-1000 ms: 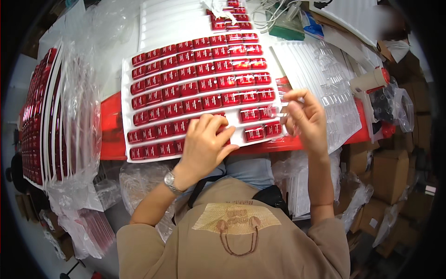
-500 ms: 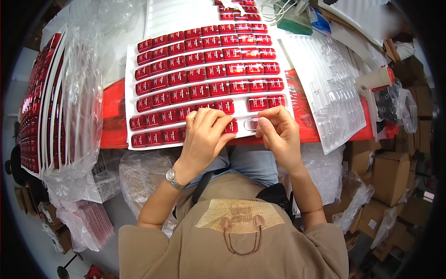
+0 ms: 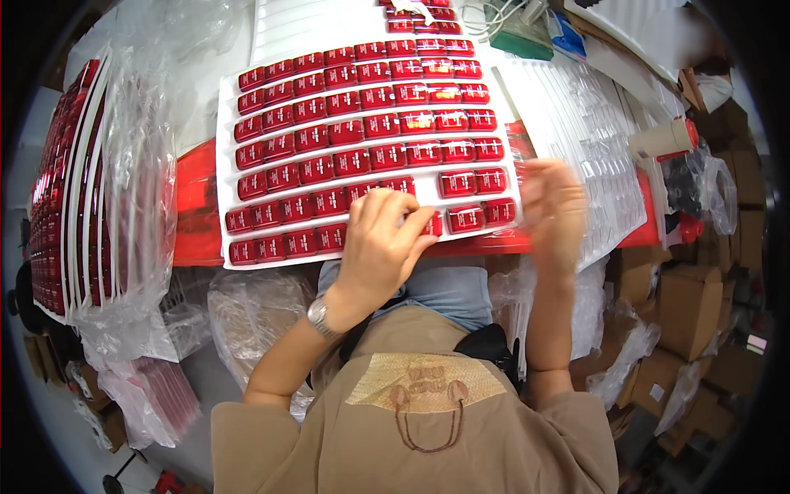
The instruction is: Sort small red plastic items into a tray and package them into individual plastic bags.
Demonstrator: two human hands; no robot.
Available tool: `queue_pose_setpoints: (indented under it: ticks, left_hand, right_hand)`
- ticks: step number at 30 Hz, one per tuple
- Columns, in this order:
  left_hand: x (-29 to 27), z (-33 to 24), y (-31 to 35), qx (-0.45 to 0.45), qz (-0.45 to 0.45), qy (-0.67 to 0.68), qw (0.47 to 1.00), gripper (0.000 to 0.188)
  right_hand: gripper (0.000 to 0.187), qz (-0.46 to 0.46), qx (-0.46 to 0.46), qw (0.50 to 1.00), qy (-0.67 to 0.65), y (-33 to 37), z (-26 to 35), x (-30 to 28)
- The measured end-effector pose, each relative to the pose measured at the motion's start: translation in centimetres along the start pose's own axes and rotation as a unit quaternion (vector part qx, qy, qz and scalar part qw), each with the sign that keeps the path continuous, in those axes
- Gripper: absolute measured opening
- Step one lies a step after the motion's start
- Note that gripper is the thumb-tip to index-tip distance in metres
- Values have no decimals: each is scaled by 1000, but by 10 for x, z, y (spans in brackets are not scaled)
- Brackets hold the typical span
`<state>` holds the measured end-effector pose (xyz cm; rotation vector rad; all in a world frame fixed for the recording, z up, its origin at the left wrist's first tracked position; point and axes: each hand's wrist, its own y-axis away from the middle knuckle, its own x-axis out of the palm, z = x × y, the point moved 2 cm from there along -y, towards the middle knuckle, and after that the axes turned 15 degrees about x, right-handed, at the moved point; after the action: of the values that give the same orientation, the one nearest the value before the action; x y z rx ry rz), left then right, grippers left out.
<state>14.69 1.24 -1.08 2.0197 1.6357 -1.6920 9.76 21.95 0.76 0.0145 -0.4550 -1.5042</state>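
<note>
A white tray (image 3: 220,198) holds rows of small glossy red boxes (image 3: 346,132) with pale print. At the tray's near edge, my left hand (image 3: 385,239) is closed, thumb and fingers pinching one small red box (image 3: 434,222); the fingers hide part of it. Just right of that lie two more red boxes (image 3: 467,219) in the front row. One slot (image 3: 427,188) in the second row from the front shows bare white. My right hand (image 3: 555,216) is lifted beside the tray's right edge, near a sheet of clear plastic covers (image 3: 592,156). Motion smears its fingers.
Upright trays of red boxes in clear wrap (image 3: 82,198) stand at the left. Another tray with red boxes (image 3: 420,25) lies at the back. A cup (image 3: 663,140) sits on its side at the right, with cardboard boxes (image 3: 690,317) beyond. Red sheeting (image 3: 197,185) covers the near table.
My right hand has moved right, off the tray toward the clear covers. The clear cover it held is no longer seen in it. My left hand has shifted slightly right.
</note>
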Motion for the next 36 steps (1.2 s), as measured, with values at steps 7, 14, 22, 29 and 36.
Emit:
queue_pose_setpoints:
  ticks: [7, 14, 22, 29, 36]
  left_hand:
    - [-9, 32, -9, -45, 25, -125, 991, 37]
    - [-7, 22, -9, -115, -103, 144, 977, 31]
    - [-7, 19, -12, -114, -134, 100, 979, 31]
    - [1, 28, -27, -47, 28, -88, 995, 32]
    - [-46, 54, 12, -54, 73, -95, 991, 36]
  right_hand:
    - [25, 33, 57, 976, -205, -26, 1, -39]
    - [18, 5, -160, 987, 16, -14, -29, 66]
    - [52, 181, -241, 846, 441, 0, -7, 51]
    - [27, -248, -208, 640, 697, -85, -4, -109]
    - [19, -193, -156, 870, 426, -77, 13, -77]
